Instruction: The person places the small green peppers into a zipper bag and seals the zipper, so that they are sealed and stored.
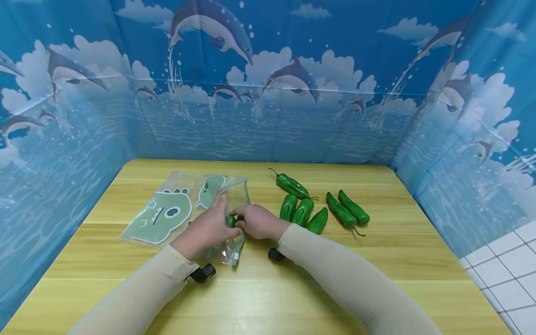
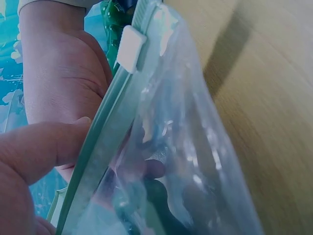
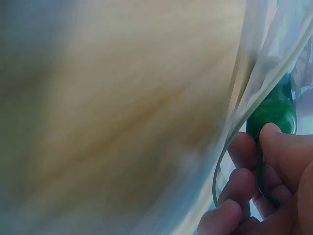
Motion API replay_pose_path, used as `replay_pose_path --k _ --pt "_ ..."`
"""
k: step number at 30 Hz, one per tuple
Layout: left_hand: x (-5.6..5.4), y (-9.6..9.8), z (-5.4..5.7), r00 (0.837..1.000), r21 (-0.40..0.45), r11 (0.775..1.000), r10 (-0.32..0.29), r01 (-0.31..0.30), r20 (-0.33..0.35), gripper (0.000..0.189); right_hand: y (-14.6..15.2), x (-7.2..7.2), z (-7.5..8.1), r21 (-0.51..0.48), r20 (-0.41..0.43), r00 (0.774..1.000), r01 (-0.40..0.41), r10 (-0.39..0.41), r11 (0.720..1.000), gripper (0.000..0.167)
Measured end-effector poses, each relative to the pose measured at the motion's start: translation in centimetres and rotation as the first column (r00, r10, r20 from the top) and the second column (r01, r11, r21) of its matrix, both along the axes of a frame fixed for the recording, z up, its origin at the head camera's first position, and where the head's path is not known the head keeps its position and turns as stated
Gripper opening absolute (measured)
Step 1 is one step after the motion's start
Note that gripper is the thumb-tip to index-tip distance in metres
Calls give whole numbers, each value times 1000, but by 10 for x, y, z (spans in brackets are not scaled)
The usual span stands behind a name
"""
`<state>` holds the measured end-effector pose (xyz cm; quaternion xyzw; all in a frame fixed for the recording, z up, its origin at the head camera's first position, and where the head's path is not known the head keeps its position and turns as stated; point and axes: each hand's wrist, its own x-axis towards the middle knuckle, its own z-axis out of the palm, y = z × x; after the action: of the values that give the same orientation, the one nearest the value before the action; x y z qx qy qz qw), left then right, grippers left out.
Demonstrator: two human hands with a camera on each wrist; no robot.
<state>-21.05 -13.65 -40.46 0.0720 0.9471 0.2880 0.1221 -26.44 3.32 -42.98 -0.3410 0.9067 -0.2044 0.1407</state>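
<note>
A clear zip bag [image 1: 228,253] with green cartoon prints lies on the table, its mouth facing right. My left hand [image 1: 205,230] is at the mouth with fingers and thumb spread apart, its thumb [image 2: 44,142] lying against the green-edged rim in the left wrist view. My right hand [image 1: 259,221] reaches into the mouth and pinches a green chili pepper [image 3: 274,115] near its stem between thumb and finger. The pepper's body is inside the bag. A white slider [image 2: 130,49] sits at the near end of the zip.
Right of the bag lie several more green peppers: one at the back [image 1: 291,186], a group partly behind my right sleeve [image 1: 303,211], and a pair [image 1: 347,209] farther right. The wooden table [image 1: 234,302] meets a blue dolphin-print curtain [image 1: 268,116] at the back and sides.
</note>
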Motion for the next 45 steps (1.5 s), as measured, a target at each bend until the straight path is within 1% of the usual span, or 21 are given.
replay_pose_path --k 5,9,15,23,29,34,38,41,45 --pt "0 0 1 1000 9 1000 9 -9 2 123 -1 1 0 5 -1 1000 -7 7 1000 39" --pt "-1 0 1 1000 20 1000 21 -21 -2 124 -1 0 -1 17 -21 1000 -14 14 1000 39" --pt "-2 0 1 999 29 999 35 -35 -1 124 1 0 1 27 -29 1000 -5 6 1000 40" --pt "-1 2 3 998 44 997 63 -64 25 126 12 1 5 -8 -19 1000 17 -17 1000 41" --pt "-3 3 4 996 34 996 79 -81 34 125 22 1 10 -31 -33 999 37 -38 999 36" --pt "-4 5 5 996 27 996 85 -86 29 125 22 0 7 -43 -89 996 1 -5 999 30" --pt "-5 5 6 996 26 996 88 -89 35 126 16 1 4 -28 -140 989 -52 47 998 27" --pt "-6 4 7 996 22 996 85 -86 40 126 12 2 2 -22 -148 986 -78 74 997 28" --pt "-6 3 7 996 21 997 80 -81 32 127 10 3 2 -29 -128 989 -78 74 997 28"
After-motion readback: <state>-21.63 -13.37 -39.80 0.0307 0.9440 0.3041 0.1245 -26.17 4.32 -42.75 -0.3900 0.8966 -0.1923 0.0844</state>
